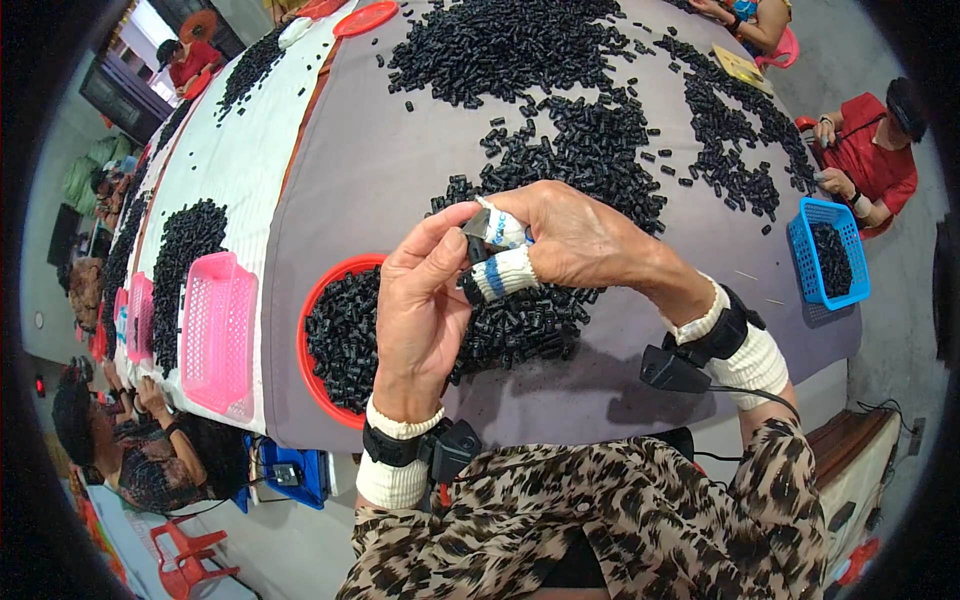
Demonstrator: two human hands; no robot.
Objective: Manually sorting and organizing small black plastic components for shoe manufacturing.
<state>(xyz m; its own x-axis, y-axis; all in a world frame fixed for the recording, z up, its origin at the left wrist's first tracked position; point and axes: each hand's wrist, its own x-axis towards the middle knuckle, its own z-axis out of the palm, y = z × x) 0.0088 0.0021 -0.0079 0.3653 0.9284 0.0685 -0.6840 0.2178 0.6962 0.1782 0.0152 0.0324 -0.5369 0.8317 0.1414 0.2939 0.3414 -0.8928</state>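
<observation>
Both hands meet over the table in the head view. My left hand (425,290) pinches a small black cylindrical part (477,248) between thumb and fingers. Against it, my right hand (590,235) grips a flat grey blade-like piece (478,222), partly hidden by the fingers. White wrapping with blue marks covers the right thumb or fingertip, and a white knitted cover with a blue stripe (503,275) sits on another finger. Below the left hand, a red round tray (312,372) is full of similar black parts. A loose heap of black parts (530,325) lies under both hands.
Large piles of black parts (490,50) spread over the grey-covered table (345,160). A blue basket (800,240) holds more at the right edge. Pink baskets (218,325) stand on the left. A red lid (366,18) lies at the far side. Other people sit around the tables.
</observation>
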